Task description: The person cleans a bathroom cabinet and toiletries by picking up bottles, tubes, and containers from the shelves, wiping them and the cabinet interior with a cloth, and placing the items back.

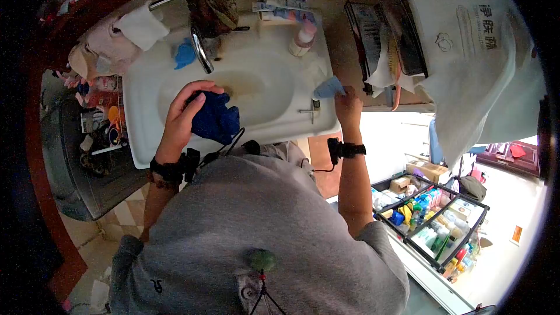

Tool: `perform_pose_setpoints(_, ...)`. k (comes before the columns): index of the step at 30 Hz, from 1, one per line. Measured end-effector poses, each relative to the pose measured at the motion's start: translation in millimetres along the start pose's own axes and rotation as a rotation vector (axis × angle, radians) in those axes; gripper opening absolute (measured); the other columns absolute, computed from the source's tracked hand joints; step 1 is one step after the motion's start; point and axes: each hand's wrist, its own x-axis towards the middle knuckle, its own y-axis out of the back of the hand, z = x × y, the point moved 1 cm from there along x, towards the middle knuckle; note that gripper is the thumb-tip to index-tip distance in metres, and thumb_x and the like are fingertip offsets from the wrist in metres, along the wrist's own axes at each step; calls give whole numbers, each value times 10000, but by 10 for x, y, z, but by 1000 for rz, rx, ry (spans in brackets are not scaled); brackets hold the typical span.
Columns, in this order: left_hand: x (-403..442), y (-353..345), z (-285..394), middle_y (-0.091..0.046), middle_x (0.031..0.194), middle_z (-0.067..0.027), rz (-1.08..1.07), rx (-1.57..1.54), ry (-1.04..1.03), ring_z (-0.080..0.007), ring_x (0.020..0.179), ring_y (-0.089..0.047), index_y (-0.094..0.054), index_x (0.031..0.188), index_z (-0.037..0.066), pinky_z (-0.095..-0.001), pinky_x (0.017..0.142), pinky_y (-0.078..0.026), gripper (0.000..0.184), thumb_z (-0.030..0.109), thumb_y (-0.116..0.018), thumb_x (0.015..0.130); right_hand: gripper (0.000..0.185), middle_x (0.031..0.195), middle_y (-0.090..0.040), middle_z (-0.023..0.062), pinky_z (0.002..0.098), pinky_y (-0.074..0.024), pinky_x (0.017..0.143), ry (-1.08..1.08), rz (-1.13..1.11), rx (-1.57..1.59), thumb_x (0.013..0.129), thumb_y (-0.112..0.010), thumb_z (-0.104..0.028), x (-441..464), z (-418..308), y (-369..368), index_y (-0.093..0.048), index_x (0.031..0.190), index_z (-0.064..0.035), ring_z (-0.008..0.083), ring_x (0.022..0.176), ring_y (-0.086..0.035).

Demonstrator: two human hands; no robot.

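My left hand (184, 118) is wrapped round a dark blue cloth (214, 118) above the front left part of the white sink (146, 134). At the sink's right edge, the fingers of my right hand (349, 108) pinch a light blue item (329, 88), whose exact kind I cannot make out. A razor-like metal item (309, 112) lies on the rim just below it. The curved chrome faucet (200, 51) points down into the basin, beyond my left hand. A bright blue piece (185, 53) lies left of the faucet.
A dark mesh cloth (211, 9) hangs by the faucet. A pink bottle (303, 39) and several tubes (283, 4) stand or lie at the sink's back right. Towels (111, 44) lie at the left. Black-framed crates (431, 216) full of bottles are at the lower right.
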Motion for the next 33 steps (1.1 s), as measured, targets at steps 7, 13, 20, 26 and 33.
perform_pose_setpoints(7, 0, -25, 36, -615, 1081, -119, -41, 120, -56, -187, 1077, -551, -538, 1155, -8, -308, 972, -383, 256, 111, -455, 944, 213, 855, -643, 218, 480, -509, 659, -94, -187, -118, 820, -602, -214, 51, -92, -352, -603, 953, -48, 416, 771, -624)
perform_pose_setpoints(13, -134, 110, 20, -612, 962, -90, 115, 119, -45, -167, 982, -553, -574, 1100, -8, -287, 941, -371, 235, 113, -462, 932, 238, 890, -649, 204, 485, -507, 671, -67, -217, -196, 826, -602, -253, 44, -156, -294, -593, 978, -70, 409, 789, -626)
perform_pose_setpoints(20, -317, 516, -105, -545, 800, -44, 379, 34, -4, -146, 804, -505, -595, 1033, -5, -258, 810, -373, 216, 131, -492, 901, 331, 1064, -593, 187, 427, -471, 822, 201, -21, -83, 804, -675, -197, 177, -919, 80, -572, 1047, 1, 374, 978, -565)
perform_pose_setpoints(26, -343, 585, -162, -551, 830, -57, 426, 27, 10, -153, 817, -520, -589, 1002, -7, -271, 800, -393, 190, 123, -512, 887, 289, 1013, -602, 179, 414, -468, 822, 264, 147, 293, 829, -649, -145, 772, -1806, 296, -576, 1074, -8, 347, 938, -584)
perform_pose_setpoints(33, -243, 478, -42, -573, 841, -46, 324, 40, -63, -140, 851, -526, -597, 1031, 13, -267, 854, -380, 195, 80, -465, 904, 507, 1096, -596, 171, 333, -514, 778, 203, 34, 449, 817, -710, -236, 1959, -2513, 273, -519, 1211, 19, 231, 929, -616)
